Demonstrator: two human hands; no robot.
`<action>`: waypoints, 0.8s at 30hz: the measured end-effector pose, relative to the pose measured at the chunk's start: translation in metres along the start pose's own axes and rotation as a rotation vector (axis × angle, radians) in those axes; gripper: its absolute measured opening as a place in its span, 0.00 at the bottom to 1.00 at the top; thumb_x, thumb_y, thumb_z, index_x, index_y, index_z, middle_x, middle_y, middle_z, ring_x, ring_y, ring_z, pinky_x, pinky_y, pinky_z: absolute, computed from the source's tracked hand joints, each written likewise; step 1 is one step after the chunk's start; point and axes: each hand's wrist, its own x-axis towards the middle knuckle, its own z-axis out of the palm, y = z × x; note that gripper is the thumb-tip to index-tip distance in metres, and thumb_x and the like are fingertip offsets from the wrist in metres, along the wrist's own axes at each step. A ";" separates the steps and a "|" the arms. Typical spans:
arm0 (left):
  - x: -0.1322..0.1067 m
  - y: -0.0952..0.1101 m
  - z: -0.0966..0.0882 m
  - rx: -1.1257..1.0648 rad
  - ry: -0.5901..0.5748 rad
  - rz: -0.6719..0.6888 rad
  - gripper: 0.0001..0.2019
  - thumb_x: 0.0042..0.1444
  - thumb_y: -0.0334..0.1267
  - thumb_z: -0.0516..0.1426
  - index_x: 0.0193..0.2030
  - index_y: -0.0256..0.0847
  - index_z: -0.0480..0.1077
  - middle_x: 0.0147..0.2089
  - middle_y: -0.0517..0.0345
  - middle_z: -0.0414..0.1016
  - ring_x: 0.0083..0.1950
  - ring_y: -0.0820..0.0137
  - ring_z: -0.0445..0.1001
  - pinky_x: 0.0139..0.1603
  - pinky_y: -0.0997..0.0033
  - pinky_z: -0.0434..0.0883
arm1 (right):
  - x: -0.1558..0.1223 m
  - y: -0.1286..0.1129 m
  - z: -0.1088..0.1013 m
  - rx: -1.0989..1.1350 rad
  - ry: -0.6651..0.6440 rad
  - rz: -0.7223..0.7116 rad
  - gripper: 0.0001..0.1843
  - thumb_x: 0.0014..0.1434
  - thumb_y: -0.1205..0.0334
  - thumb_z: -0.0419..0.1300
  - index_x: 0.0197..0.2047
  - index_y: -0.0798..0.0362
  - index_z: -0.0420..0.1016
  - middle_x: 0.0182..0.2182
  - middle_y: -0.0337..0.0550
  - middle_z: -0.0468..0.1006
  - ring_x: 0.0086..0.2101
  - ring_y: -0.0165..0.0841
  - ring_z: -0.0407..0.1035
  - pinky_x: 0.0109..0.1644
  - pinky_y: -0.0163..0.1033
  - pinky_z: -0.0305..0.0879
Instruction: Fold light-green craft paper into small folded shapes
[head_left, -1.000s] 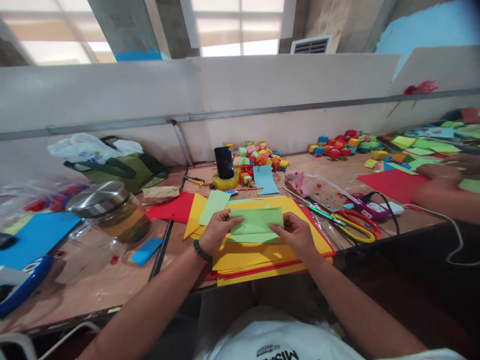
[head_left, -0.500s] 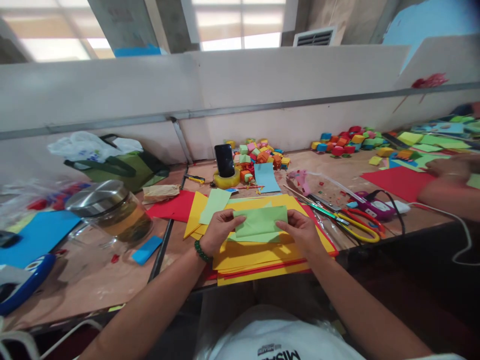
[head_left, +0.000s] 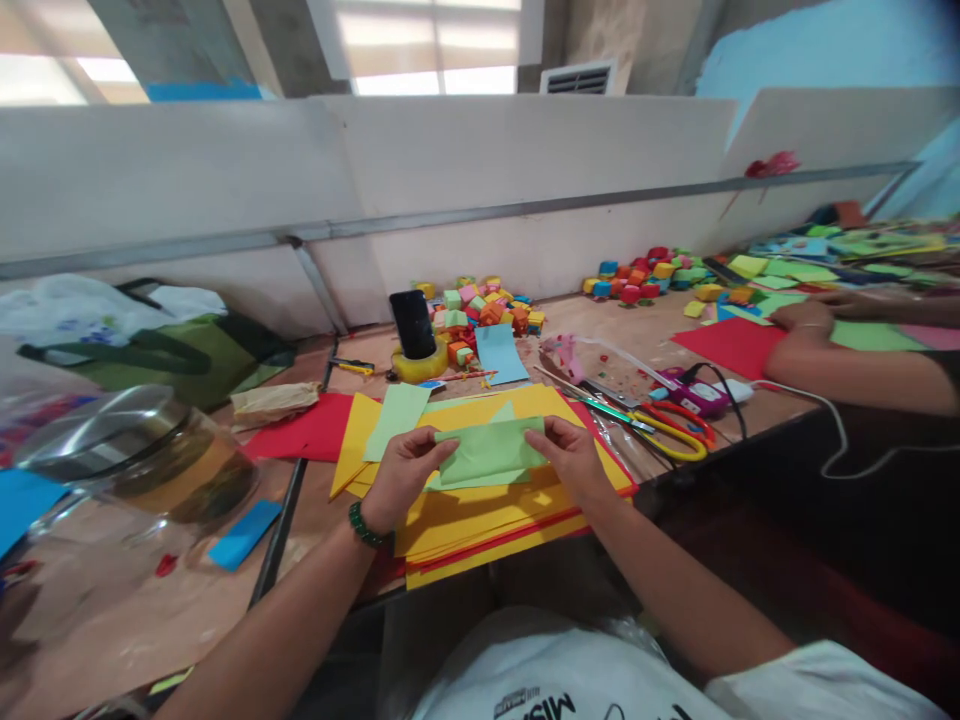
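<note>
A strip of light green paper (head_left: pixel 491 452), seemingly folded, is stretched between my two hands above a pile of yellow and red sheets. My left hand (head_left: pixel 405 475) pinches its left end between thumb and fingers; a dark green bead bracelet (head_left: pixel 364 525) circles that wrist. At the right end, my right hand (head_left: pixel 571 458) grips the paper the same way. Under it lie the yellow sheets (head_left: pixel 465 530), with other green paper partly hidden. Another light green piece (head_left: pixel 396 422) rests on the pile's left side.
Behind the pile stand a phone (head_left: pixel 412 325) in a yellow tape roll (head_left: pixel 418 364) and many small paper cubes (head_left: pixel 491 312). Scissors (head_left: pixel 667 440) and a purple glue gun (head_left: pixel 694 395) lie right. A glass teapot (head_left: pixel 172 460) stands left. Another person's hand (head_left: pixel 806 315) works at far right.
The view has turned to the right, so the table things sit further left. Both hands still hold the green paper. The other person's arm shows more fully.
</note>
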 end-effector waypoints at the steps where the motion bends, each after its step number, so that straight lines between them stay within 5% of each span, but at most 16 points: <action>1: 0.000 0.000 0.000 0.002 -0.006 0.000 0.23 0.36 0.54 0.68 0.17 0.39 0.63 0.17 0.67 0.56 0.22 0.78 0.52 0.22 0.76 0.52 | 0.000 0.000 0.000 0.010 0.012 0.010 0.26 0.40 0.36 0.68 0.25 0.52 0.74 0.22 0.37 0.71 0.24 0.29 0.64 0.30 0.37 0.67; 15: 0.005 -0.016 -0.005 -0.030 -0.020 -0.025 0.22 0.39 0.54 0.67 0.22 0.37 0.67 0.20 0.65 0.61 0.24 0.78 0.56 0.25 0.77 0.56 | -0.002 0.016 -0.009 0.041 0.082 0.005 0.22 0.45 0.44 0.68 0.21 0.54 0.69 0.19 0.32 0.61 0.22 0.25 0.54 0.26 0.33 0.54; 24: 0.004 -0.022 -0.006 0.004 -0.024 0.034 0.22 0.43 0.54 0.65 0.20 0.38 0.65 0.19 0.65 0.60 0.23 0.78 0.55 0.24 0.76 0.55 | -0.004 0.024 -0.013 0.001 0.119 0.013 0.20 0.44 0.45 0.69 0.23 0.53 0.72 0.19 0.35 0.67 0.22 0.27 0.60 0.27 0.35 0.60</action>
